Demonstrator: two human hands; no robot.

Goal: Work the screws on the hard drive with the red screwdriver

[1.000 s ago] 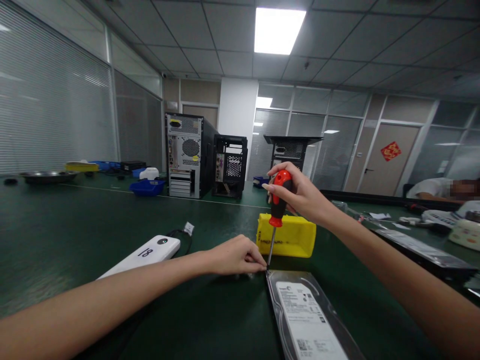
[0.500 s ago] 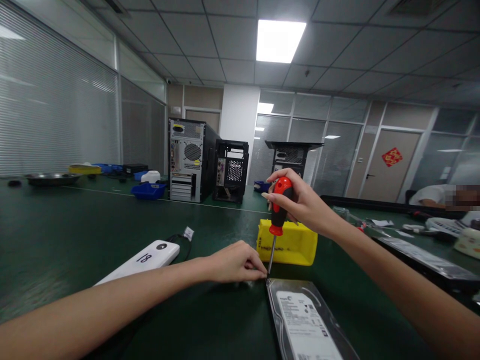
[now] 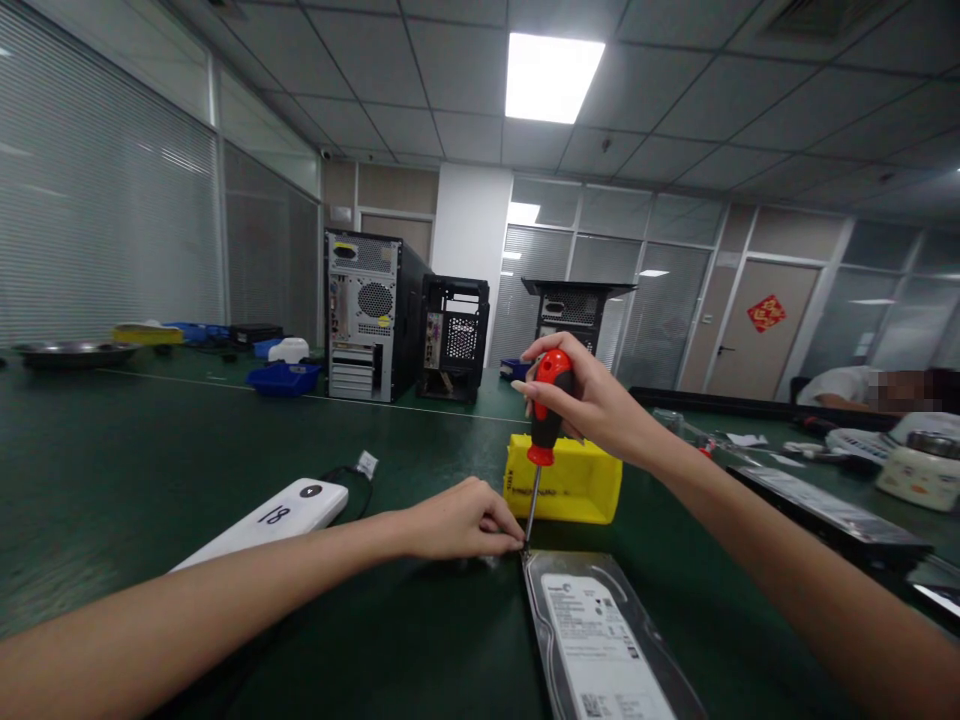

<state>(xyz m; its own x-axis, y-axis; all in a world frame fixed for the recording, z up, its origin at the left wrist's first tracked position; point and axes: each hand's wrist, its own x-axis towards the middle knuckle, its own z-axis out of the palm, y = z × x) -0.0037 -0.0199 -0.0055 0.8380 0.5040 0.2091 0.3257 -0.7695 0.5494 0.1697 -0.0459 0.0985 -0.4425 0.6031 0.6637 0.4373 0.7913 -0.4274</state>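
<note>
A red and black screwdriver is gripped by its handle in my right hand, its shaft pointing down, slightly tilted. The tip meets the far left corner of a silver hard drive with a white label, lying flat on the green table. My left hand is closed, thumb and index finger pinched together right beside the screwdriver tip. Whatever sits between those fingertips is too small to make out. Behind the tip, a yellow plastic bin lies with its opening toward me.
A white power bank marked 18 lies left with a cable. Computer cases and a blue bin stand farther back. To the right are another drive, a patterned jar and a person in a white sleeve.
The whole view has shifted a little, so everything appears slightly farther left. Both hands, the screwdriver and the hard drive keep their places relative to each other.
</note>
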